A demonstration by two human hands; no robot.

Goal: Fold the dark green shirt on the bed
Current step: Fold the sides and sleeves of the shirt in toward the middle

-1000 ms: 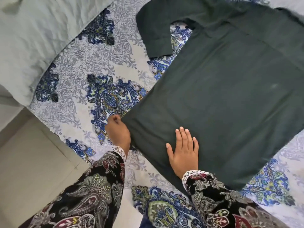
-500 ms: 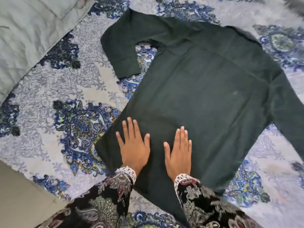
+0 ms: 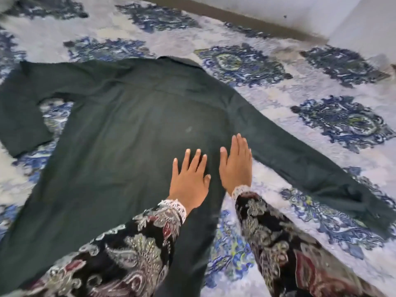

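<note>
The dark green shirt [image 3: 120,146] lies spread flat on the bed, collar at the far side, hem toward me. Its left sleeve bends down at the far left; its right sleeve stretches out to the lower right. My left hand [image 3: 189,179] rests palm down on the shirt's body with fingers spread. My right hand [image 3: 236,163] lies flat beside it, fingers together, at the shirt's right side edge near the underarm. Neither hand holds any cloth.
The bed sheet [image 3: 267,91] is white with blue paisley medallions and surrounds the shirt on all sides. A white wall [image 3: 300,11] and a dark strip along the bed's far edge run across the top right.
Both hands have slid up and to the right across the shirt, from near the hem to its right side. The view has swung right, so the pale pillow and the floor are out of sight.
</note>
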